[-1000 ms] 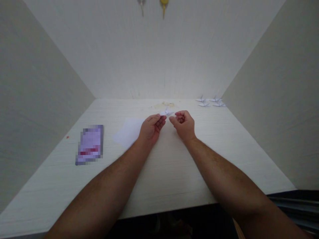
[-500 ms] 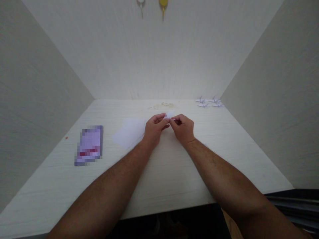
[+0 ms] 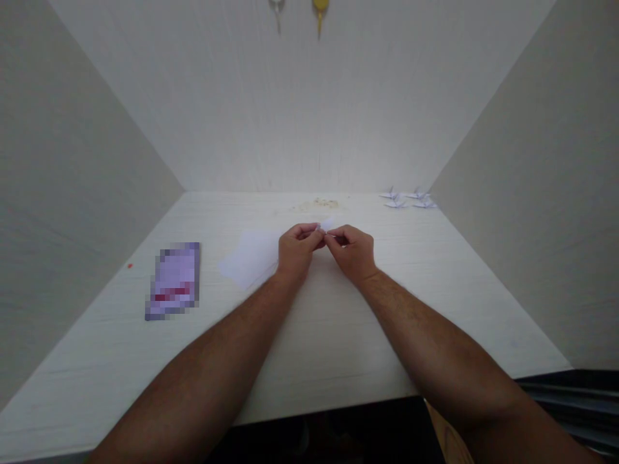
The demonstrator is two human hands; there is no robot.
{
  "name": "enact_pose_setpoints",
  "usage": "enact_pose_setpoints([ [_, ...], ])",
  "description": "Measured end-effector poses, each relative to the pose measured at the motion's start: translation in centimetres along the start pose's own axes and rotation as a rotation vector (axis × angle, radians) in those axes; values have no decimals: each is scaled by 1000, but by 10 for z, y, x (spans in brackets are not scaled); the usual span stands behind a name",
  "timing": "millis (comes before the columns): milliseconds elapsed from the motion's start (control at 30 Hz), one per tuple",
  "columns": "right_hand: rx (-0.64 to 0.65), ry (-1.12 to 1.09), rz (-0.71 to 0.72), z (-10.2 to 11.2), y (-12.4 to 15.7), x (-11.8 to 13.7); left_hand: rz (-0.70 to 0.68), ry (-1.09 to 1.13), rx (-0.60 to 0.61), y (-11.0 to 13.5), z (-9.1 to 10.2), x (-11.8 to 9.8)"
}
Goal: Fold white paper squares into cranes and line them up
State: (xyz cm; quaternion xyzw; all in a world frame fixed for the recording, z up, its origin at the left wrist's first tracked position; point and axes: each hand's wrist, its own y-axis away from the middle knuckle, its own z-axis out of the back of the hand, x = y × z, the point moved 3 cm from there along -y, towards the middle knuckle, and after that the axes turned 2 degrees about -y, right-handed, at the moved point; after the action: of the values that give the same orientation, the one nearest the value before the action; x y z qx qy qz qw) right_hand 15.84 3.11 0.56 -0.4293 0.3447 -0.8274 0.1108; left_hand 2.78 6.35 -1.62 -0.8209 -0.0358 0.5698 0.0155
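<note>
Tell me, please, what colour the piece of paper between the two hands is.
The piece of paper is white, partly covered; the head view shows it.

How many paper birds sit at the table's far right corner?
4: back-left bird, back-right bird, front-left bird, front-right bird. None seems hidden there; the folded paper between left hand and right hand is partly covered.

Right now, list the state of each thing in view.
Left hand, closed on small folded paper
Right hand, pinching at it
Small folded paper, partly hidden by the hands
White paper, lying flat
Four paper birds, folded, grouped
Purple item, lying flat, pixelated
Yellow wall object, cut off
White wall object, cut off
</note>
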Motion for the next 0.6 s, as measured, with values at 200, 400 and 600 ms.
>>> enact_pose_setpoints([
  [200, 5, 16, 0, 0, -1, 3, -11, -31, -13, 0, 2, 0],
  [400, -15, 14, -76, 0, -1, 1, -1, -21, -22, 0, 1, 0],
  [600, -12, 14, -89, -2, 1, -2, 8, 0, -13, -1, 0, -1],
])
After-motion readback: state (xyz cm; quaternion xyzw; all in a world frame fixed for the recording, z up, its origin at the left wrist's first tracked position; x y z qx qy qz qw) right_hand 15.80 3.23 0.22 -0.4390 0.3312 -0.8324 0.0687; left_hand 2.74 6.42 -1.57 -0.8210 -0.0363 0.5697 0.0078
